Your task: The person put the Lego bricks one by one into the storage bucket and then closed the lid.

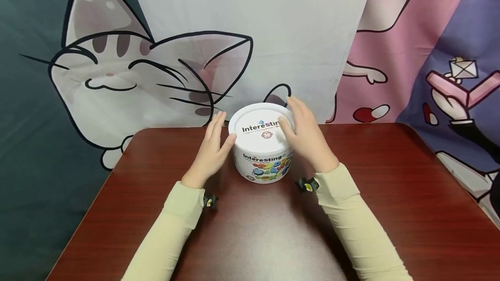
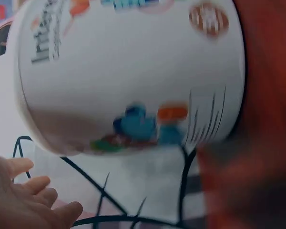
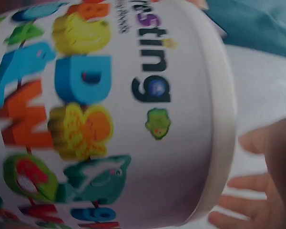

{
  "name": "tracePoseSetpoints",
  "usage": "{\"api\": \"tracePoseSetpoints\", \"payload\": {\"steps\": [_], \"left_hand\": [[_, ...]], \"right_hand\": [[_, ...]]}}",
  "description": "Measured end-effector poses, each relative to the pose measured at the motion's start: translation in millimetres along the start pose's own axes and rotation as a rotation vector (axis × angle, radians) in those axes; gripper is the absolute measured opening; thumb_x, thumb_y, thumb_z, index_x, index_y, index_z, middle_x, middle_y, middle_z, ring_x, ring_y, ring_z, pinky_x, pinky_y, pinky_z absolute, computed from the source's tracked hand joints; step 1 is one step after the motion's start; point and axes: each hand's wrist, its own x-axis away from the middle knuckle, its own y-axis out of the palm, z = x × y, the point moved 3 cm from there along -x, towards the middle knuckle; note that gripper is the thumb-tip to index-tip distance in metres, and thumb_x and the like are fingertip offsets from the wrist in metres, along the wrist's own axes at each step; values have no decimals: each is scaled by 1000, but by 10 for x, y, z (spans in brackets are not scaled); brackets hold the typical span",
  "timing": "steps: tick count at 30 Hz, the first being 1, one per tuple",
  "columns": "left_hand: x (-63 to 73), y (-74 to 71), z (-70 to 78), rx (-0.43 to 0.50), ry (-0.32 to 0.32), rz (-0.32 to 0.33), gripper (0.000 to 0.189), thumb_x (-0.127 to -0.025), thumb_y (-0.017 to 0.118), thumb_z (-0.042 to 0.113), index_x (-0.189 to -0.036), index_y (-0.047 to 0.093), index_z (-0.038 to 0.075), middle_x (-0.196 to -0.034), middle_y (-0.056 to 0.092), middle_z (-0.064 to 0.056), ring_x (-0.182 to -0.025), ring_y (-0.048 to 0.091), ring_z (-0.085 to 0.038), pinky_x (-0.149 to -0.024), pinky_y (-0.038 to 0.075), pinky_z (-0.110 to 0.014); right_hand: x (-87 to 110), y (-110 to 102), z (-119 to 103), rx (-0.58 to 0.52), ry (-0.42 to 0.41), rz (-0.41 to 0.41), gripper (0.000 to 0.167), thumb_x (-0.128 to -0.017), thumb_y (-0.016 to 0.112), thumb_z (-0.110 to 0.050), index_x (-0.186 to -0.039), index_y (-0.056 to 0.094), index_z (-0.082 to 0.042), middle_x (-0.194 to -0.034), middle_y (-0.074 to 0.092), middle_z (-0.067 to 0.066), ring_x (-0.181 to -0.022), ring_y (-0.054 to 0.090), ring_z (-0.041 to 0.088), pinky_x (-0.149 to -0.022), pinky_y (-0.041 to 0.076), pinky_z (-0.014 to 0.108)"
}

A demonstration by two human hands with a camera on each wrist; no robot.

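A white round tub (image 1: 263, 146) with a white lid (image 1: 258, 120) stands upright near the table's far edge, its side printed with "Interesting" and colourful beads. On its left, my left hand (image 1: 209, 153) has its fingers straight and pointing away from me; in the left wrist view a gap shows between the left hand (image 2: 28, 200) and the tub (image 2: 124, 71). My right hand (image 1: 308, 140) is at the tub's right, thumb over the lid's edge and fingers extended. In the right wrist view its fingertips come close to the lid's rim (image 3: 221, 124); whether they touch cannot be told.
The tub is on a reddish-brown wooden table (image 1: 273, 229) with rounded far corners. Behind it hangs a cloth backdrop (image 1: 297, 21) with cartoon cats. Small black devices, one a wrist camera (image 1: 307, 185), sit under both cuffs.
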Motion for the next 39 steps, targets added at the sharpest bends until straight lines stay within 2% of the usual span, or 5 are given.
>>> {"api": "tracePoseSetpoints", "payload": {"steps": [5,8,11,30,39], "left_hand": [[-266,16,24,-270,97,-174,86,-101,48,58,-162,18,5,-169,14,-13,-157,2,-27,-125,10,-53],[-366,54,16,-330,96,-290,89,-100,47,61,-163,16,6,-170,13,-10,-157,2,-23,-125,10,-53],[-402,73,-5,-339,91,-336,88,-101,48,60,-163,17,6,-169,14,-10,-156,5,-22,-125,12,-53],[-319,32,-134,-316,120,-290,78,-101,46,49,-160,26,3,-167,24,-13,-155,14,-25,-124,15,-53],[-327,68,-212,-154,47,-283,80,-101,50,45,-163,16,7,-169,16,-9,-156,8,-28,-124,16,-53]], "right_hand": [[-132,111,26,199,-31,-244,76,-104,45,-51,-164,17,-13,-170,10,11,-156,3,31,-121,8,65],[-147,158,73,231,9,-327,82,-103,42,-58,-164,12,-13,-171,6,9,-157,-1,28,-121,4,65],[-157,198,108,237,22,-362,87,-101,39,-62,-164,11,-9,-171,6,8,-157,0,26,-122,4,63],[-233,312,54,261,3,-417,96,-96,48,-65,-161,18,-1,-168,19,14,-155,14,30,-124,17,51],[-268,377,139,187,-9,-383,93,-97,49,-61,-162,17,-3,-168,18,15,-155,13,34,-123,14,56]]}}
